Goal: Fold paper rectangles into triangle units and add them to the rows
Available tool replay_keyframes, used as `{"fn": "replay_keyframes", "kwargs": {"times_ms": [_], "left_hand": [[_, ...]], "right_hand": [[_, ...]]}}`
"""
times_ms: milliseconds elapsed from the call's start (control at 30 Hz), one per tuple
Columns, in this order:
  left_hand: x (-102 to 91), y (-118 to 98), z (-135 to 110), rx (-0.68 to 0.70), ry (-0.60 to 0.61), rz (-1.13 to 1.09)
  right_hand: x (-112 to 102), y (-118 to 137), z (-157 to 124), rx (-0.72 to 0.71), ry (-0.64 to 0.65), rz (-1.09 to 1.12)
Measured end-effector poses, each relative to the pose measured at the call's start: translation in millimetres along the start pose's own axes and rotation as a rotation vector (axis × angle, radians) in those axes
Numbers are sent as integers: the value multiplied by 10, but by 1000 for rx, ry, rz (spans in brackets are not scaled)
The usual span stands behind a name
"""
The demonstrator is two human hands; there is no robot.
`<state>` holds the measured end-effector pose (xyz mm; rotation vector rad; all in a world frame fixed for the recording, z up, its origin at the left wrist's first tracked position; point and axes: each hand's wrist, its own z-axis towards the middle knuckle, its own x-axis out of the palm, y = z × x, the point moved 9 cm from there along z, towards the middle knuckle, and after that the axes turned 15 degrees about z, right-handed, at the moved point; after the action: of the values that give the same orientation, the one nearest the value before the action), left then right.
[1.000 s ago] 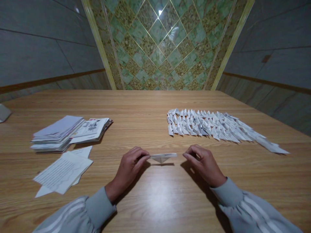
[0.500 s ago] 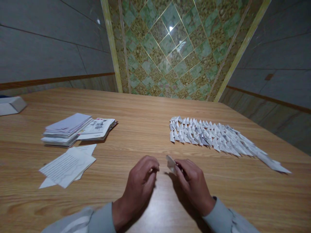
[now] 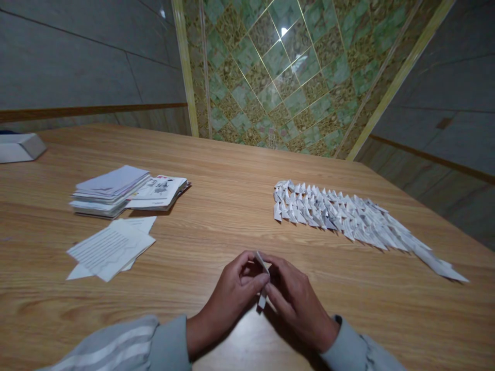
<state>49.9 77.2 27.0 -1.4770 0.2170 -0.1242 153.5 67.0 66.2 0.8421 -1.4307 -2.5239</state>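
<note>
A small folded piece of paper [image 3: 262, 300] is pinched between my two hands above the near middle of the wooden table. My left hand [image 3: 240, 286] grips it from the left, thumb against the paper. From the right, my right hand [image 3: 294, 294] holds the same piece, fingertips and thumb close to the left thumb. The fingers hide part of the fold. Beyond my right hand, rows of folded white paper pieces [image 3: 320, 206] with pointed tips stand packed together, trailing off to the right. A few loose printed sheets [image 3: 112, 250] lie to the left, overlapping.
Behind the loose sheets is a thick stack of paper [image 3: 110, 185], with a printed pile [image 3: 162, 193] against its right side. A white box [image 3: 21, 148] sits at the far left edge. The wooden table [image 3: 216, 216] reaches back to a green tiled wall [image 3: 278, 93].
My left hand has moved right and closed on the folded paper, which only my right hand held before. The hands are now together. The view has shifted and tilted slightly.
</note>
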Motion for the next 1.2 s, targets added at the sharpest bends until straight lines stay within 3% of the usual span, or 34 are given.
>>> {"fn": "replay_keyframes", "kwargs": {"times_ms": [167, 533, 867, 1200], "left_hand": [[-25, 38, 23, -24, 1, -54], [-34, 4, 1, -40, -8, -23], [-87, -109, -22, 17, -83, 241], [14, 25, -39, -25, -30, 140]], "right_hand": [[39, -23, -7, 31, 74, 73], [-43, -89, 2, 132, -44, 72], [-74, -94, 5, 86, -123, -87], [130, -34, -20, 45, -103, 12]]}}
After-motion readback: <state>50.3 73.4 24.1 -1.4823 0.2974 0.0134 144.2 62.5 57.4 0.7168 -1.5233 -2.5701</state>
